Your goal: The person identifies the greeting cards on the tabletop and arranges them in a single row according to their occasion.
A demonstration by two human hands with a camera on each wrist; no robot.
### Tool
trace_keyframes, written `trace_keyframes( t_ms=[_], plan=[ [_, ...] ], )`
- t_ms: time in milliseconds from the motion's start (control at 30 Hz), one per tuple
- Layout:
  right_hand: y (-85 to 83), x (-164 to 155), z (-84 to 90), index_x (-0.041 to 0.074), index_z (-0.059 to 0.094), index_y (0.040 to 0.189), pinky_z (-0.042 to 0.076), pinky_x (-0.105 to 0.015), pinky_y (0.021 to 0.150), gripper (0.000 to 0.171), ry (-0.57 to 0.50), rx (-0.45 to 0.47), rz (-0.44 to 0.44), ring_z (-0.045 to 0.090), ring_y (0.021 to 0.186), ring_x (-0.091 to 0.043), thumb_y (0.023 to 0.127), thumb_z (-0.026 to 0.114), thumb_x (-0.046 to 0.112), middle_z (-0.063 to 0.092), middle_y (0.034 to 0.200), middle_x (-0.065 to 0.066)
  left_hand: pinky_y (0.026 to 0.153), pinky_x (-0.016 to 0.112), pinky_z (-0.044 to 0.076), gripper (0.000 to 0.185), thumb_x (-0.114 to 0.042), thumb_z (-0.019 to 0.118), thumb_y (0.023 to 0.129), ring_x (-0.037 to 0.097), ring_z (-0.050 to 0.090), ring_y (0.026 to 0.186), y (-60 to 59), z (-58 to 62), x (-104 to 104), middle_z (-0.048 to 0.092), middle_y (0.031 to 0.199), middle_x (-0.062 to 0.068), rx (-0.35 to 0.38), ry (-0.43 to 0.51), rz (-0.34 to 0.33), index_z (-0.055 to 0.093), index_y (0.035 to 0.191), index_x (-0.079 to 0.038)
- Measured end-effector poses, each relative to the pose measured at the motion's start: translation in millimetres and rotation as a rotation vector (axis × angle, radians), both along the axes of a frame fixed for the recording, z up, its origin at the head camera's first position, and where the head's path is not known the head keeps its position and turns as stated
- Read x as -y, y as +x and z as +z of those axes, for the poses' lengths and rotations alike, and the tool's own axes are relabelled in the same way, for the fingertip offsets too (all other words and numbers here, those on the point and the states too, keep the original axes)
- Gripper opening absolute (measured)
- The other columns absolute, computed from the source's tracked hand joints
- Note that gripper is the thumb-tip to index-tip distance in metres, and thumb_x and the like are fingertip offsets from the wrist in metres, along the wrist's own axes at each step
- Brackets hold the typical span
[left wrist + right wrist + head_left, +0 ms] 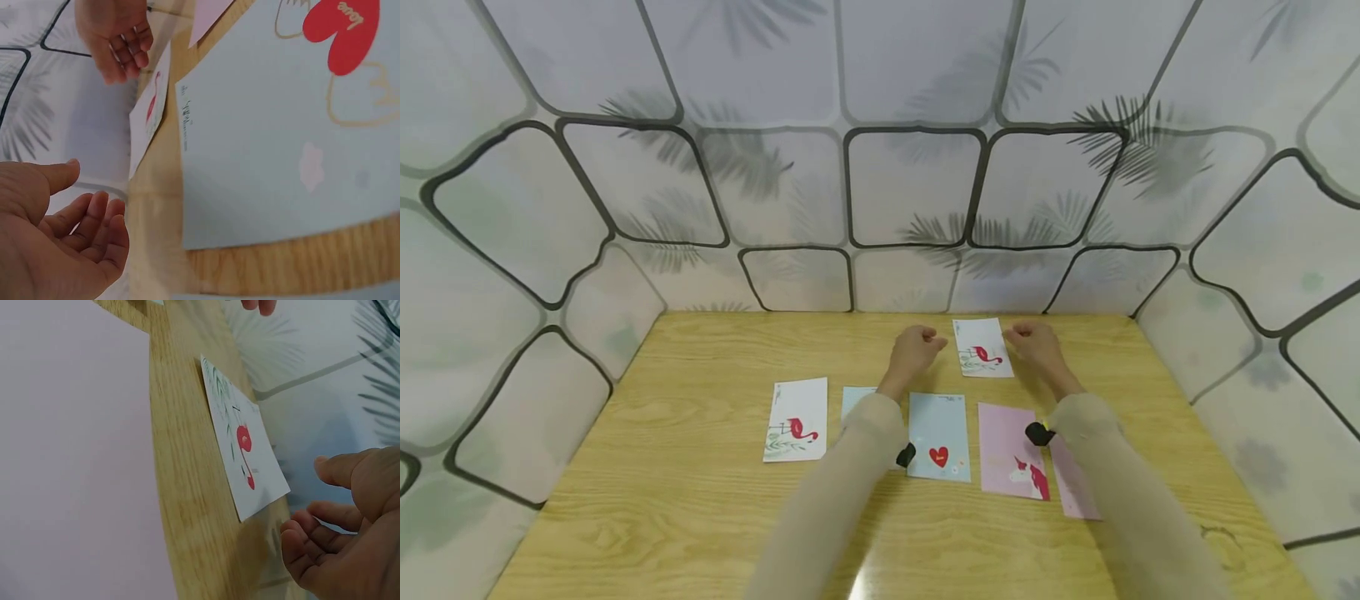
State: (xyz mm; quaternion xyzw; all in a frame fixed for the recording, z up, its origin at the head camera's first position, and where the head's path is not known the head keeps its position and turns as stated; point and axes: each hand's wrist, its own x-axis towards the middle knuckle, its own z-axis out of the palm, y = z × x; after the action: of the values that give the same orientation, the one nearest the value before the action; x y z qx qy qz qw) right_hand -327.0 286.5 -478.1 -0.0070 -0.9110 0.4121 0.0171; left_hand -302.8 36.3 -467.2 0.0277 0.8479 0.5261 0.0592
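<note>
— What have you got on the head view?

— I see both hands out at the far edge of the pale wooden counter (700, 500), one on each side of a small white card printed with a red flamingo (982, 347). The left hand (914, 348) sits just left of it, the right hand (1034, 342) just right. Neither touches the card, as far as I can tell.

— Are they holding anything?

— No. On the wrist views the left hand's fingers (94, 225) are loosely curled, palm empty, and the right hand's fingers (312, 540) are the same, thumb apart from them. The card lies flat, its far corner close to the patterned wall sheet (910, 183).

— So which step is this?

— I judge it's the approach to that card. The next move calls for getting a fingertip under an edge, because it lies flush on the wood.

— Anything in the way?

— Nothing between the hands and the card. Nearer me lie a second white flamingo card (797, 419), a light blue card with a red heart (938, 436) and a pink card with a unicorn (1011, 451). Another blue card and another pink one are partly hidden under the sleeves, so I can't read them.
</note>
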Motion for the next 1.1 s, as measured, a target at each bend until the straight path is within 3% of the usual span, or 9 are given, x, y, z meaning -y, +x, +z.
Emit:
trace_keyframes(
  t_ms=[100, 167, 267, 633, 867, 1033, 1100],
  plan=[
    [-3.7, 4, -3.4, -0.011, 0.065, 0.104, 0.049, -0.039, 0.077, 0.03, 0.036, 0.029, -0.014, 0.056, 0.09, -0.031, 0.104, 0.063, 0.02, 0.063, 0.094, -0.019, 0.093, 0.039, 0.056, 0.04, -0.023, 0.065, 0.104, 0.029, 0.066, 0.113, -0.5, -5.1, -7, 0.068, 0.129, 0.015, 0.013, -0.027, 0.007, 0.064, 0.134, 0.003],
    [-4.3, 7, -4.3, -0.015, 0.063, 0.116, 0.051, -0.048, 0.092, 0.038, 0.049, 0.059, -0.021, 0.059, 0.106, -0.04, 0.104, 0.062, 0.021, 0.065, 0.112, -0.028, 0.096, 0.039, 0.054, 0.04, -0.023, 0.066, 0.103, 0.029, 0.065, 0.115, 0.6, -6.8, -12, 0.068, 0.129, 0.015, 0.022, -0.05, 0.015, 0.064, 0.133, 0.003],
    [-6.8, 8, -4.6, -0.018, 0.053, 0.135, 0.042, -0.058, 0.109, 0.052, 0.046, 0.104, -0.024, 0.05, 0.129, -0.047, 0.104, 0.06, 0.023, 0.053, 0.14, -0.036, 0.099, 0.04, 0.053, 0.038, -0.022, 0.067, 0.102, 0.03, 0.064, 0.117, 2.1, -8.1, -20, 0.068, 0.129, 0.016, 0.029, -0.087, 0.035, 0.066, 0.131, 0.003],
    [-17.0, 14, -2.2, -0.014, 0.052, 0.14, 0.04, -0.055, 0.112, 0.054, 0.037, 0.15, -0.06, 0.048, 0.133, -0.045, 0.104, 0.061, 0.025, 0.049, 0.146, -0.033, 0.108, 0.04, 0.048, 0.037, -0.022, 0.07, 0.101, 0.029, 0.06, 0.127, 2.5, -8.8, -44, 0.067, 0.133, 0.012, 0.045, -0.201, 0.036, 0.067, 0.131, -0.002],
    [-23.7, 15, -3.6, -0.014, 0.057, 0.13, 0.045, -0.05, 0.103, 0.043, 0.027, 0.168, -0.077, 0.051, 0.117, -0.037, 0.104, 0.06, 0.021, 0.054, 0.133, -0.031, 0.106, 0.039, 0.047, 0.044, -0.029, 0.077, 0.095, 0.03, 0.057, 0.123, 1.0, -11.0, -50, 0.066, 0.13, 0.012, 0.012, -0.38, 0.029, 0.069, 0.13, -0.004],
    [-27.9, 14, -3.7, -0.014, 0.051, 0.141, 0.042, -0.053, 0.11, 0.051, 0.037, 0.192, -0.073, 0.05, 0.126, -0.04, 0.104, 0.06, 0.02, 0.05, 0.145, -0.032, 0.102, 0.039, 0.046, 0.052, -0.035, 0.081, 0.091, 0.028, 0.052, 0.119, 3.2, -13.1, -52, 0.061, 0.127, 0.012, -0.003, -0.487, 0.013, 0.066, 0.131, -0.007],
    [-29.1, 14, -4.3, -0.013, 0.053, 0.139, 0.044, -0.051, 0.109, 0.05, 0.052, 0.191, -0.074, 0.051, 0.121, -0.038, 0.104, 0.061, 0.021, 0.052, 0.142, -0.031, 0.103, 0.039, 0.046, 0.054, -0.035, 0.083, 0.089, 0.028, 0.052, 0.119, 2.9, -14.2, -53, 0.06, 0.127, 0.012, -0.011, -0.504, 0.012, 0.065, 0.131, -0.007]
  ],
)
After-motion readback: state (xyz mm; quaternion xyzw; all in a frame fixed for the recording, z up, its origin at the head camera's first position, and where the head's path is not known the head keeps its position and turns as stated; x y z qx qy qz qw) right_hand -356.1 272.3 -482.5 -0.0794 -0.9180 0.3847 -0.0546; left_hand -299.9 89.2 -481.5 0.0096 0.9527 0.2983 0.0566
